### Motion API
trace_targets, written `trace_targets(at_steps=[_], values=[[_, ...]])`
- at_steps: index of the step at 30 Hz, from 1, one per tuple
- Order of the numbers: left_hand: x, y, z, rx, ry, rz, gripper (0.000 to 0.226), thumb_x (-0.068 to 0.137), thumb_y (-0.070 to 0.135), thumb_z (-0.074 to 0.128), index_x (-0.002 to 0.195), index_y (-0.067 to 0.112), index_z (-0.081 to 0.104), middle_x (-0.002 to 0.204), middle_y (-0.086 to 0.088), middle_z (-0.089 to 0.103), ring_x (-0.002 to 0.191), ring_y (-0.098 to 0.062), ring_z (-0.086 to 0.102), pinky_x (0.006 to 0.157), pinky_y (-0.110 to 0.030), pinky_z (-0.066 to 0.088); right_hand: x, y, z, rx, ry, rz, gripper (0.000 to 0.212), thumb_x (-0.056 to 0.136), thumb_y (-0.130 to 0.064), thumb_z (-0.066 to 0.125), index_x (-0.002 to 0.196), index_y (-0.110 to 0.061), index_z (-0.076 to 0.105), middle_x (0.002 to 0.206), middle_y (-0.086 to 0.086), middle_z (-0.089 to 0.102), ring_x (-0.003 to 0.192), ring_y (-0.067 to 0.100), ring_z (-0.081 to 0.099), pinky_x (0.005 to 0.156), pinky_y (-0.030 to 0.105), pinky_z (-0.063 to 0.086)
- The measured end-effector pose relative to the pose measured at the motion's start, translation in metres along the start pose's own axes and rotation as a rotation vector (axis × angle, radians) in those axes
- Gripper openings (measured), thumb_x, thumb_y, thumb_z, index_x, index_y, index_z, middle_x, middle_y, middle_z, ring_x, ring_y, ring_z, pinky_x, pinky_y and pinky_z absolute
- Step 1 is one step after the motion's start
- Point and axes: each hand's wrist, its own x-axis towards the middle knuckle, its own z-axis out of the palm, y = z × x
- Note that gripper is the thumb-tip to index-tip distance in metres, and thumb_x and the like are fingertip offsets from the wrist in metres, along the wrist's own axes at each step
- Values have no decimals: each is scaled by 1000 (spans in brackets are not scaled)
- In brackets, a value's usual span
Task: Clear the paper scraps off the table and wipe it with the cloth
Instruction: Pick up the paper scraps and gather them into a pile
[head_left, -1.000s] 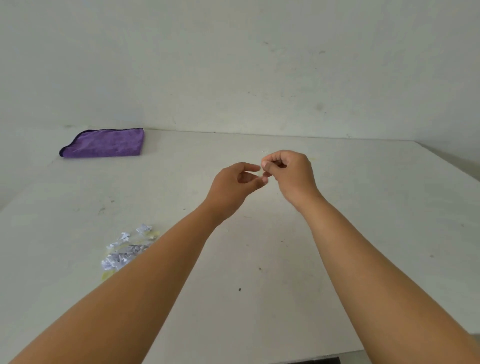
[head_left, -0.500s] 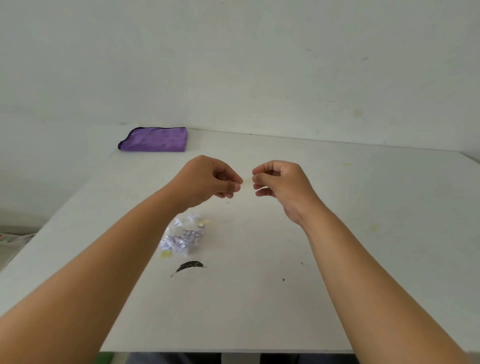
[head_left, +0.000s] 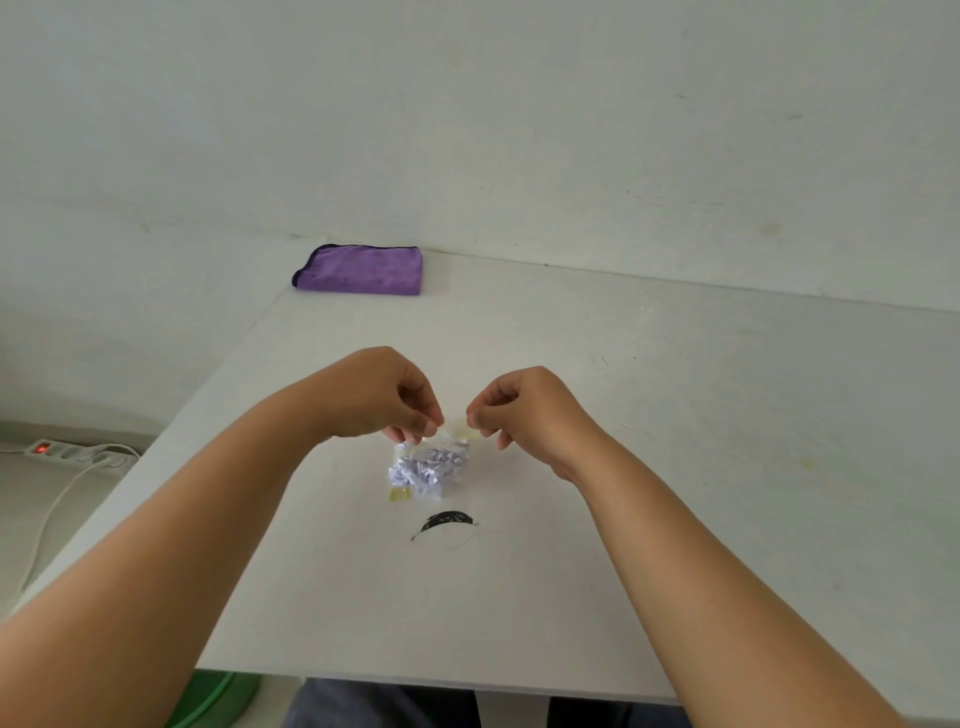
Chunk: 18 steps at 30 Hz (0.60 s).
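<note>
While pinching 1 small pale yellow paper scrap (head_left: 460, 429) between left hand (head_left: 387, 395) and right hand (head_left: 524, 408), fingers curled: gathering step; next, release above near pile of white paper scraps (head_left: 428, 467).

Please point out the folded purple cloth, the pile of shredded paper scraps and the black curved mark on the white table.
Folded purple cloth (head_left: 361, 270), head view, middle of its top face.
Pile of shredded paper scraps (head_left: 426, 470), head view, centre of the heap.
Black curved mark (head_left: 447, 519), head view, its thickest part.
</note>
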Motion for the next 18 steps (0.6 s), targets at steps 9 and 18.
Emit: trace_targets(at_steps=[9, 18], values=[[-1, -7, 1, 4, 29, -35, 13, 82, 21, 70, 87, 10, 64, 73, -1, 73, 60, -7, 67, 50, -17, 46, -3, -6, 7, -117, -26, -17, 3, 75, -9, 71, 72, -7, 70, 60, 4, 60, 53, 17, 51, 56, 24, 44], [7, 7, 12, 210, 182, 81, 17, 87, 34, 61, 93, 19, 66, 87, 8, 67, 81, -9, 59, 66, -18, 42, -4, 2, -6, -215, 69, -83, 13, 86, -16, 62, 97, -14, 70, 73, -2, 60, 67, 11, 56, 58, 17, 40]])
